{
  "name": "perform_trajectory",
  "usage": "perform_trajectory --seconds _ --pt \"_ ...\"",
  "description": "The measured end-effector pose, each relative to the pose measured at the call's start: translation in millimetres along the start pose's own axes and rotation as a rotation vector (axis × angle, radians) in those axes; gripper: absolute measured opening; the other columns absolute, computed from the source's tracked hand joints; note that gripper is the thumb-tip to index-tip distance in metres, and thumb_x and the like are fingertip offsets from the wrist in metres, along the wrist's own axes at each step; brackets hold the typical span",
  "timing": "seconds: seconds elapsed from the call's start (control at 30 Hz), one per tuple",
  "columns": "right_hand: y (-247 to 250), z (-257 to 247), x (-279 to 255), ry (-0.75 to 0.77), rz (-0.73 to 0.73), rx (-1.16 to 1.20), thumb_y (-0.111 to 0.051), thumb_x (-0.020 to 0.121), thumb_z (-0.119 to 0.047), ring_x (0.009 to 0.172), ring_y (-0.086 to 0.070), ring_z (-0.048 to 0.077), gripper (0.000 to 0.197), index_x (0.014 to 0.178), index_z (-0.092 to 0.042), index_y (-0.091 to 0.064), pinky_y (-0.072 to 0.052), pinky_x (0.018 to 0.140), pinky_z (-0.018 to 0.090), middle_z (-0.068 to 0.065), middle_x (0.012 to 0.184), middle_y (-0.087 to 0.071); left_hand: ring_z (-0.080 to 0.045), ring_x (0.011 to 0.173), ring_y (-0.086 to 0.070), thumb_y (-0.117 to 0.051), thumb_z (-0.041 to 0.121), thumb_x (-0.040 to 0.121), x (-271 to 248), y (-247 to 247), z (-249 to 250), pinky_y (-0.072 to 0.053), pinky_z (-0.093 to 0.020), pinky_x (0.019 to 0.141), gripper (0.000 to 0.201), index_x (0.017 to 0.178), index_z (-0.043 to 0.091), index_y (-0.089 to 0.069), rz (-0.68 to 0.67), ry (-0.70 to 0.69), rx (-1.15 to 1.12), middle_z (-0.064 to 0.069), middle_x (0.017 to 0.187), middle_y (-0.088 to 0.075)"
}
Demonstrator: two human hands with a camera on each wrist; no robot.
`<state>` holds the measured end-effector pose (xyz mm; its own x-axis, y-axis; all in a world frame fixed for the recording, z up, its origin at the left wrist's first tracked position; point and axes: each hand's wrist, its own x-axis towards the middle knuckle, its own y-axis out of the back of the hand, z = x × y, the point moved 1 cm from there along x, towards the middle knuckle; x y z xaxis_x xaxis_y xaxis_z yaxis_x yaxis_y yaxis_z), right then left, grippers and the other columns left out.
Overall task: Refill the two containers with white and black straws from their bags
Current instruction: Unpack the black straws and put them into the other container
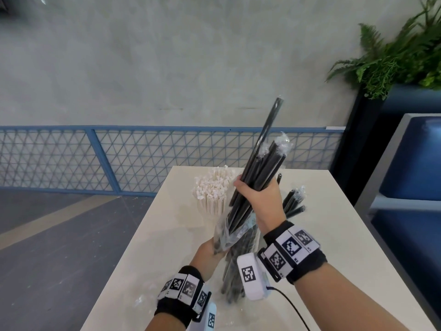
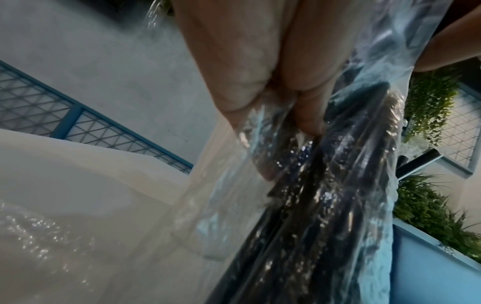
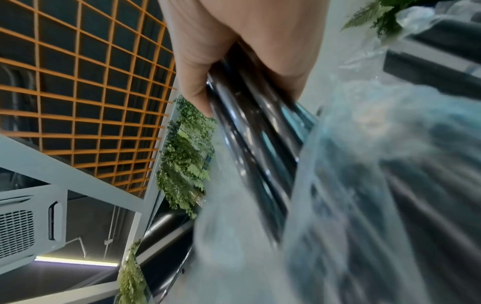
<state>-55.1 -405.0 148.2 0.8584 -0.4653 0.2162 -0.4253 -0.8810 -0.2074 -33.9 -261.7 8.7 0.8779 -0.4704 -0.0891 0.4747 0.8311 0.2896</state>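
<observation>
My right hand point(image 1: 256, 191) grips a bundle of black straws point(image 1: 261, 168) and holds it tilted above the table, its tops pointing up and right. The lower ends sit in a clear plastic bag point(image 1: 229, 231), which my left hand point(image 1: 210, 250) grips near its bottom. In the left wrist view my fingers point(image 2: 307, 115) pinch the bag point(image 2: 299, 205) with dark straws inside. In the right wrist view my fingers point(image 3: 198, 78) curl round the glossy black straws point(image 3: 250, 127). White paper-wrapped straws point(image 1: 213, 187) fill a container behind my hands. More black straws point(image 1: 294, 201) stand to the right, behind my right wrist; their container is hidden.
The cream table point(image 1: 346, 235) ends in a far edge just behind the white straws and a left edge running diagonally. A crumpled clear wrapper point(image 1: 140, 301) lies near my left wrist. A blue mesh railing point(image 1: 95, 158), a fern planter point(image 1: 393, 58) and a blue seat point(image 1: 415, 168) surround it.
</observation>
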Motion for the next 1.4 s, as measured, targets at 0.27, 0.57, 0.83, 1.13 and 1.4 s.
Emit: perform_trajectory --seconds 0.27,0.57,0.83,1.13,1.4 --pt "-6.6 31.9 -26.7 -0.007 -0.036 -0.179 -0.076 0.072 -0.010 0.075 -0.062 -0.003 0.041 0.107 -0.012 -0.055 -0.050 0.071 0.013 -0.003 0.086 -0.065 -0.015 0.099 -0.063 -0.056 0.000 0.088 3.1 -3.7 0.9 -0.050 -0.023 0.088 0.025 0.108 0.012 -0.063 -0.008 0.060 -0.084 -0.001 0.104 -0.068" --pt "5.6 -2.6 14.3 0.023 0.045 -0.014 -0.070 0.075 -0.006 0.080 -0.062 0.026 0.015 0.087 -0.001 -0.062 -0.052 0.084 0.044 0.007 0.077 -0.063 -0.027 0.088 -0.060 -0.048 -0.005 0.089 6.1 1.1 -3.6 -0.048 -0.040 0.087 0.019 0.102 -0.007 -0.062 0.069 0.075 -0.027 -0.017 0.094 -0.065" --pt "16.4 -11.9 21.0 -0.025 0.053 0.093 -0.068 0.079 -0.002 0.081 -0.063 0.024 0.014 0.092 -0.002 -0.062 -0.051 0.088 0.045 0.005 0.078 -0.063 -0.024 0.082 -0.058 -0.051 -0.001 0.090 5.2 -5.2 -2.5 -0.047 -0.032 0.078 0.019 0.095 0.004 -0.068 0.133 0.138 -0.178 -0.013 0.089 -0.068" --pt "14.5 -13.4 21.7 0.059 0.045 0.046 -0.068 0.076 -0.004 0.077 -0.061 0.022 0.008 0.082 -0.006 -0.063 -0.052 0.076 0.037 0.009 0.078 -0.062 -0.017 0.081 -0.065 -0.051 0.006 0.093 0.2 -4.5 8.0 -0.051 -0.013 0.065 0.018 0.099 0.004 -0.068 0.122 0.115 -0.184 -0.015 0.094 -0.071" --pt "2.5 16.9 -2.4 -0.015 -0.014 -0.048 -0.072 0.077 -0.011 0.074 -0.061 0.014 0.015 0.084 -0.012 -0.060 -0.050 0.072 0.029 0.000 0.076 -0.063 -0.029 0.094 -0.066 -0.056 -0.002 0.082 -7.2 -10.2 15.2 -0.050 -0.039 0.086 0.025 0.097 0.010 -0.071 0.152 0.067 -0.267 -0.009 0.098 -0.073"
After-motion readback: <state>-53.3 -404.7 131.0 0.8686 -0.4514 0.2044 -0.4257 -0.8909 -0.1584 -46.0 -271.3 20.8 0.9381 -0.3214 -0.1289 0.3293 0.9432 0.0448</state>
